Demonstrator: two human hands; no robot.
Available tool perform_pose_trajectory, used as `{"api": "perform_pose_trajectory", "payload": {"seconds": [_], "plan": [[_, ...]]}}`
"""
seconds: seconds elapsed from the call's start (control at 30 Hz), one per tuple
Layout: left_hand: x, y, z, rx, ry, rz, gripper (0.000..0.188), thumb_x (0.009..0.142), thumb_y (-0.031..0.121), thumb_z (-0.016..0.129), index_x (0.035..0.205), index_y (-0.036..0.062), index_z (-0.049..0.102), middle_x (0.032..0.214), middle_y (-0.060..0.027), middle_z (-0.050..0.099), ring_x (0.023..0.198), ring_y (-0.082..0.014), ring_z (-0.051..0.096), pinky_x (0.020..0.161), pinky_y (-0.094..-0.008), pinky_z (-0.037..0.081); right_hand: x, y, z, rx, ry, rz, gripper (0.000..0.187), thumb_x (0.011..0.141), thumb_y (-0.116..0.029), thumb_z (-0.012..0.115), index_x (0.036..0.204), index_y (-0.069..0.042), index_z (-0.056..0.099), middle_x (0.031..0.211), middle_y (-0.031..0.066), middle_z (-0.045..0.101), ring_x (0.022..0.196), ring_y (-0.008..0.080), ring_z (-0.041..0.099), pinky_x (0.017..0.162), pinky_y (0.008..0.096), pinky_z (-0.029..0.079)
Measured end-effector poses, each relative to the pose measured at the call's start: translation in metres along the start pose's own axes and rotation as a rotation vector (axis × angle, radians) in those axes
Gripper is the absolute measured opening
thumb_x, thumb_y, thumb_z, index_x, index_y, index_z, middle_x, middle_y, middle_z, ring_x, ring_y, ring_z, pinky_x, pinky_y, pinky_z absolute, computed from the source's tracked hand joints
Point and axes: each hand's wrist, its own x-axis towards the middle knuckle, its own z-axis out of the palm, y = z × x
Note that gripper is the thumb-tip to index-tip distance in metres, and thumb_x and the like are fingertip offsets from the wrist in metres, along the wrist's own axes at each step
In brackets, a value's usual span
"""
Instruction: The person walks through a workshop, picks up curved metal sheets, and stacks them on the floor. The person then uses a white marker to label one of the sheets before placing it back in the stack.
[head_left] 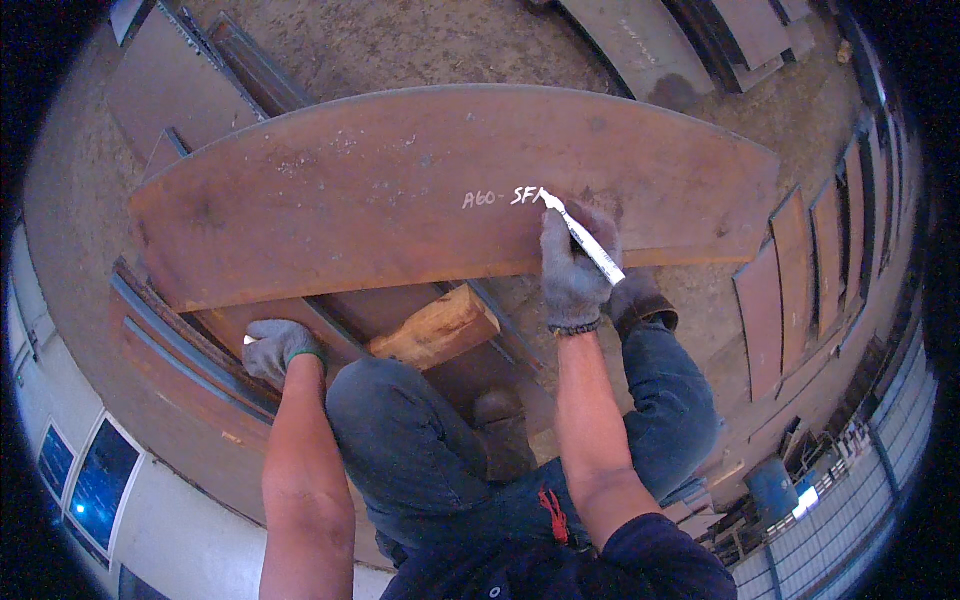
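Curved steel plate, rust-brown, lies just ahead of both my grips, its long arched edge on the far side and its straighter edge toward me. Across its face, a little right of the middle, runs a line of white marking. The first group of characters, further to the left of my right grip, looks thin and pale; the next group, directly beside that grip, is bold and bright. I judge the pale part and the first bold letters to be finished, while the character at the tip seems only partly drawn, or partly hidden by the marker. How much more is left to write I cannot tell from here; the plate to the right of my right grip bears no white lettering that I can see.

My right grip is closed around the white marker, its tip at the plate, the glove over the plate's near edge. My left grip is curled narrow, with a small white piece showing at its fingers, perhaps the marker's cap. That grip sits nearer to me than the plate, below its left part and apart from the writing. Between my two grips, a wooden block lies by the plate's near edge; whether it carries weight I cannot tell
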Motion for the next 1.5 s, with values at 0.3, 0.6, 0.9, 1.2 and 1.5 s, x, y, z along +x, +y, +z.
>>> {"api": "perform_pose_trajectory", "payload": {"seconds": [0.3,0.6,0.9,1.2,1.5], "plan": [[0.005,-0.006,0.011,0.010,0.082,-0.044,0.053,0.096,0.034,0.044,0.096,-0.0142,0.067,0.104,-0.0414,0.064,0.101,-0.0526,0.065,0.085,-0.0592,0.052,0.000,0.003,-0.002,0.118,-0.051,-0.006,0.026,0.090,0.000,0.074,0.112,-0.001,0.061,0.089,0.0083,0.069,0.075,0.0121,0.066,0.065,0.0258,0.055],[0.018,-0.024,0.022,0.098,0.002,0.000,0.059,0.098,0.039,0.041,0.106,-0.0139,0.065,0.113,-0.0385,0.063,0.103,-0.0535,0.063,0.088,-0.0591,0.051,0.001,0.008,-0.004,0.086,0.012,0.002,0.026,0.091,0.000,0.072,0.114,0.000,0.058,0.086,0.0084,0.068,0.075,0.0126,0.066,0.064,0.0258,0.055],[0.019,-0.025,0.023,0.080,-0.014,0.011,0.060,0.099,0.040,0.039,0.107,-0.0137,0.065,0.113,-0.0393,0.061,0.106,-0.0535,0.061,0.091,-0.0601,0.049,0.003,0.006,-0.004,0.043,0.029,0.030,0.025,0.094,-0.003,0.070,0.115,0.000,0.058,0.089,0.0094,0.069,0.073,0.0129,0.066,0.063,0.0261,0.056],[0.005,-0.006,0.008,0.106,0.013,-0.024,0.057,0.097,0.037,0.042,0.101,-0.0139,0.068,0.111,-0.0388,0.065,0.106,-0.0514,0.063,0.089,-0.0579,0.051,0.004,0.009,-0.007,0.054,0.023,0.015,0.026,0.094,-0.003,0.069,0.116,0.000,0.056,0.091,0.0087,0.068,0.071,0.0122,0.066,0.061,0.0261,0.056],[0.020,-0.022,0.017,0.123,-0.062,0.029,0.055,0.097,0.036,0.043,0.104,-0.0130,0.066,0.117,-0.0373,0.062,0.108,-0.0518,0.062,0.087,-0.0588,0.052,0.002,0.017,-0.014,0.093,-0.003,0.098,0.021,0.096,-0.007,0.067,0.114,0.001,0.058,0.093,0.0090,0.069,0.075,0.0151,0.069,0.065,0.0286,0.057]]}}
